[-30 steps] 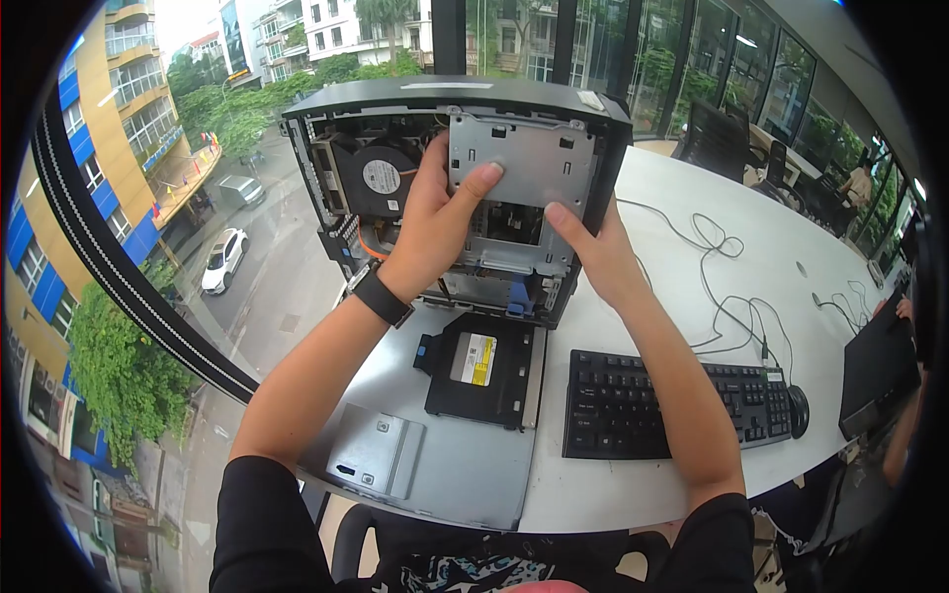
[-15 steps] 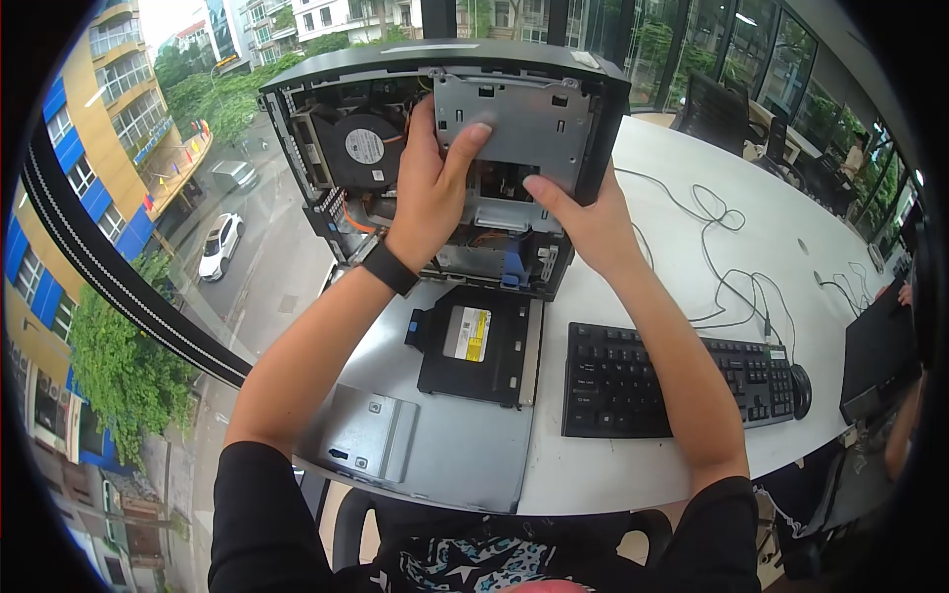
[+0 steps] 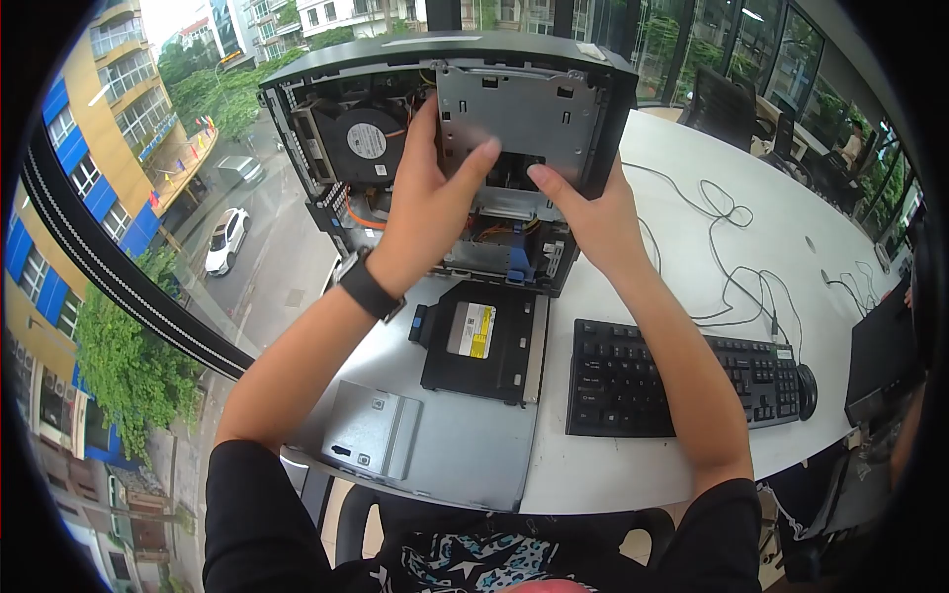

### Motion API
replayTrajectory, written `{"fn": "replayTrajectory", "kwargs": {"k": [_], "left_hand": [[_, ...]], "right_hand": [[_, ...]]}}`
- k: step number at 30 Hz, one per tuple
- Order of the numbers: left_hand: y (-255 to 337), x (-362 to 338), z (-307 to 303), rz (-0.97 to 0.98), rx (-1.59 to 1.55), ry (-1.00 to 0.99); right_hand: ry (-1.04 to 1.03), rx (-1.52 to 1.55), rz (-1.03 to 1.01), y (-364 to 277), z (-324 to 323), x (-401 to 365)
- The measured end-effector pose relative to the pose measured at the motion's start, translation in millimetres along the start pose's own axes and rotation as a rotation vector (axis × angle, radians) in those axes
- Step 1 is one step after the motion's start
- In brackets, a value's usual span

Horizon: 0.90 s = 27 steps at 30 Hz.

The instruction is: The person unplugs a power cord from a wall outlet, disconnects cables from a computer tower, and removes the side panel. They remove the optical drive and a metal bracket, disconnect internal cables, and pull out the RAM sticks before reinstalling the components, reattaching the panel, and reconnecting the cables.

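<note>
An opened black desktop computer case point(image 3: 395, 57) stands at the far side of the table, its insides facing me. My left hand point(image 3: 427, 203) is closed on the left edge of a grey metal drive cage point(image 3: 529, 114) inside it; the fingers go behind the edge and the thumb is over the front. My right hand point(image 3: 598, 217) grips the case's right side, thumb on the inner face, its other fingers hidden behind. Left of the cage sits a black blower fan point(image 3: 341, 148). An orange cable and a blue plastic clip point(image 3: 519, 259) show lower down in the case.
A black optical drive point(image 3: 499, 368) with a yellow label lies on a grey metal side panel point(image 3: 479, 450) in front of the case. A black keyboard point(image 3: 618, 390), a mouse point(image 3: 808, 392) and loose cables point(image 3: 727, 262) are to the right. A window borders the left side.
My left thumb has moved slightly right and down across the drive cage, and my left wrist has turned, showing more of the watch. Both hands keep hold.
</note>
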<state>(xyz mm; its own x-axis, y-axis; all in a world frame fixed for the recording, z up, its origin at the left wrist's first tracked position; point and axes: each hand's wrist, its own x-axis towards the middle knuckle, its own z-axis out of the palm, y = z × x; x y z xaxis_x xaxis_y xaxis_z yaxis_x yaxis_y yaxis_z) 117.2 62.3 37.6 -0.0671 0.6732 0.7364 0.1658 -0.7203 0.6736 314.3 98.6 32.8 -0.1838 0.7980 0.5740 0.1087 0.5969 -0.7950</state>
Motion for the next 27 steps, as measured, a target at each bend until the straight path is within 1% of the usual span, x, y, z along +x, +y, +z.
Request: {"fn": "replayTrajectory", "kwargs": {"k": [5,7,8,9,11,12,14,18,21,24,27], "left_hand": [[19,-41,-2,-0.06,-0.118,0.005],[37,-40,-17,0.117,0.228,-0.075],[41,-29,-26,0.201,0.338,-0.046],[49,-12,-34,0.201,0.339,-0.045],[64,20,-51,0.652,1.043,0.038],[60,31,-58,0.65,1.045,0.041],[56,48,-67,0.594,1.239,-0.009],[59,48,-66,0.574,1.237,-0.077],[56,45,-62,0.548,1.275,-0.039],[56,47,-61,0.586,1.269,-0.003],[55,46,-61,0.606,1.278,0.004]], "right_hand": [[-0.012,-0.009,-0.022,-1,0,-1],[-0.002,-0.015,-0.009,-1,0,0],[-0.001,-0.024,0.009,-1,1,-1],[-0.003,-0.024,0.008,-1,1,0],[-0.006,0.004,0.025,-1,2,-1],[-0.011,0.003,0.024,-2,1,-2],[-0.058,-0.015,0.037,-4,-3,0],[-0.119,0.002,0.007,9,-9,3],[-0.149,0.018,0.002,14,-11,1],[-0.183,-0.027,-0.021,12,-13,3],[-0.184,-0.015,0.049,4,-10,0]]}}
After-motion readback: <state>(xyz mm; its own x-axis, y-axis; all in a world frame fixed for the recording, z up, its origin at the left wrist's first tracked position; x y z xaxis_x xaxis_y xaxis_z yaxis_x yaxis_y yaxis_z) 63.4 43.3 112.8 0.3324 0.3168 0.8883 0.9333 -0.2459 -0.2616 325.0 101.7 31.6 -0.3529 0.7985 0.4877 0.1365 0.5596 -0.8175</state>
